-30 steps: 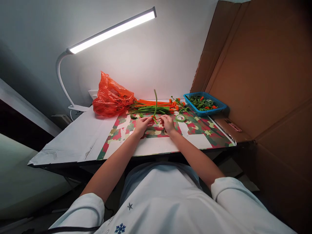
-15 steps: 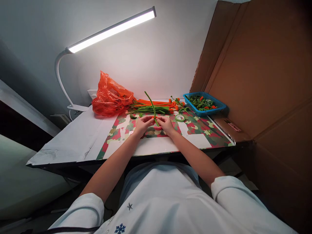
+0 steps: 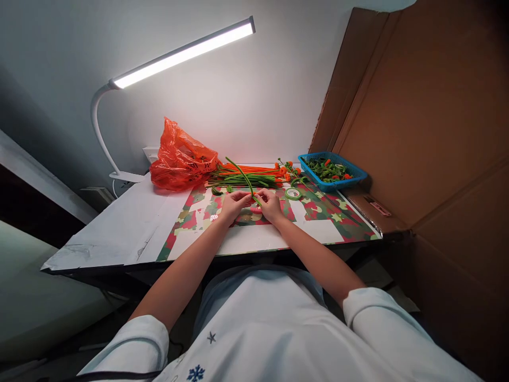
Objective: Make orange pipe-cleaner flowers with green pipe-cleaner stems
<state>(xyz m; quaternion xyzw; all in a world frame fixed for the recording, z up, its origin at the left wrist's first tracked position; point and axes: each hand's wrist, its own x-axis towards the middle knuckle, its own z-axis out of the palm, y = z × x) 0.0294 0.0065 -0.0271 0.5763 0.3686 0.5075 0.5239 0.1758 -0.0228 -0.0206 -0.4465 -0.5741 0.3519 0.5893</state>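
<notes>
We see both hands together at the table's middle: left hand (image 3: 234, 205) and right hand (image 3: 271, 203) are each pinched on the lower end of one green stem (image 3: 240, 175), fingertips nearly touching. The stem rises from the grip and leans up and to the left, free end above the left hand. Under the hands lies a camouflage-print mat (image 3: 318, 212) on the white table (image 3: 119, 228). Just beyond the hands sits a flat pile of green and orange stems (image 3: 242, 172). A roll of green tape (image 3: 292, 193) lies just right of the right hand. Farther right we have a blue basket (image 3: 334, 171) (green and orange bits inside, too small to tell apart). Beyond the left hand are an orange plastic bag (image 3: 181, 158) and a lit desk lamp (image 3: 175, 55); cardboard (image 3: 417, 122) walls off the right side.
</notes>
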